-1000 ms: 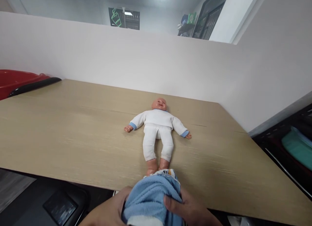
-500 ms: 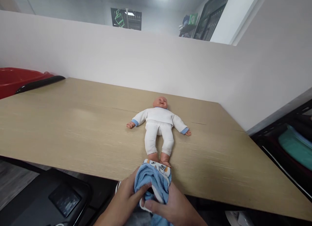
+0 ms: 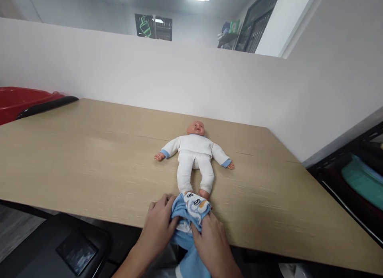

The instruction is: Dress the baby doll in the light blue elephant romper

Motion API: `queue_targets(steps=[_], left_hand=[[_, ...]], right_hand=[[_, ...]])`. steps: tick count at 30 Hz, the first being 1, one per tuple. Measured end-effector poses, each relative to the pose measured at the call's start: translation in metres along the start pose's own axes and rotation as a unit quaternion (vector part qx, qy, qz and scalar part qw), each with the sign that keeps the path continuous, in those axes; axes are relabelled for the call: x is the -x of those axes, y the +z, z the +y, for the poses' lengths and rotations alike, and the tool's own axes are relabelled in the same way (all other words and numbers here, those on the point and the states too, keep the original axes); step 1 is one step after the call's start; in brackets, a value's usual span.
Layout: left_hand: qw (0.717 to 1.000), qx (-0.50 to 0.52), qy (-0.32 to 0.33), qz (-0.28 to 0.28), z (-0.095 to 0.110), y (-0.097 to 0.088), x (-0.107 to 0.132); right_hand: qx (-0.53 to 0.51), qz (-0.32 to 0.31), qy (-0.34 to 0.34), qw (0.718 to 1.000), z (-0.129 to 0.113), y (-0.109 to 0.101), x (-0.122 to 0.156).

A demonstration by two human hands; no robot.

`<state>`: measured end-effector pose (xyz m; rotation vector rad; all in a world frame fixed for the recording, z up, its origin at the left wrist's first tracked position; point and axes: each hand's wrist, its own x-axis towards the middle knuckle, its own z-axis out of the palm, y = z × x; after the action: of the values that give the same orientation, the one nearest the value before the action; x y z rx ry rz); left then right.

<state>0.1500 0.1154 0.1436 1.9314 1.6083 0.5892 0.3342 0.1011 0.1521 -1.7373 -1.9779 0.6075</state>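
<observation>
A blue terry-cloth garment (image 3: 191, 208) with a white trim and an embroidered cartoon face is bunched between my hands at the table's front edge, its lower part hanging down. My left hand (image 3: 159, 219) grips its left side, thumb over the cloth. On the right side, my right hand (image 3: 211, 239) is closed on the same fabric, thumb pressed inward. Just beyond lies a baby doll (image 3: 196, 145) on its back, in a white top and white trousers with blue cuffs. Its arms are spread, and the garment partly covers its feet.
The doll lies on a wooden table (image 3: 104, 162) against a white wall (image 3: 167, 78). A red tub (image 3: 24, 100) stands at the far left. At lower left, a phone (image 3: 77, 251) rests on a black chair (image 3: 32, 246). A black rack (image 3: 338, 182) holding teal cloth is at right.
My hands and the garment have moved slightly forward, over the doll's feet. The cloth opening has turned away, and more of the embroidered face shows. The doll stays put.
</observation>
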Motion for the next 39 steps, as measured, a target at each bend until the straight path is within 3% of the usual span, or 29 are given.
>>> queue_targets(steps=[4,9,13,18,25,28,31,36,39], left_hand=[[0.993,0.112,0.031,0.012,-0.005,0.004,-0.010],[0.957,0.289,0.031,-0.007,-0.007,0.001,-0.022],[0.932,0.361,0.039,0.000,-0.005,-0.009,-0.033],[0.934,0.352,0.055,-0.026,-0.007,-0.026,-0.048],[0.949,0.291,0.091,-0.078,-0.016,-0.048,-0.063],[0.955,0.257,0.129,-0.078,-0.016,-0.058,-0.074],[0.952,0.240,0.164,-0.096,-0.016,-0.066,-0.088],[0.933,0.256,0.209,-0.141,-0.022,-0.069,-0.109],[0.927,0.281,0.205,-0.141,-0.027,-0.064,-0.115]], right_hand=[[0.054,-0.024,0.006,0.998,0.002,0.001,-0.003],[0.000,-0.022,0.003,1.000,0.008,0.002,-0.014],[-0.093,0.007,-0.031,0.995,0.012,0.003,-0.026],[-0.184,0.018,-0.040,0.982,0.008,-0.007,-0.047],[-0.242,-0.064,-0.088,0.964,0.012,-0.032,-0.068],[-0.264,-0.070,-0.089,0.958,0.017,-0.044,-0.080],[-0.267,-0.078,-0.140,0.950,0.021,-0.055,-0.098],[-0.219,-0.161,-0.208,0.940,0.026,-0.065,-0.136],[-0.208,-0.175,-0.244,0.931,0.026,-0.066,-0.150]])
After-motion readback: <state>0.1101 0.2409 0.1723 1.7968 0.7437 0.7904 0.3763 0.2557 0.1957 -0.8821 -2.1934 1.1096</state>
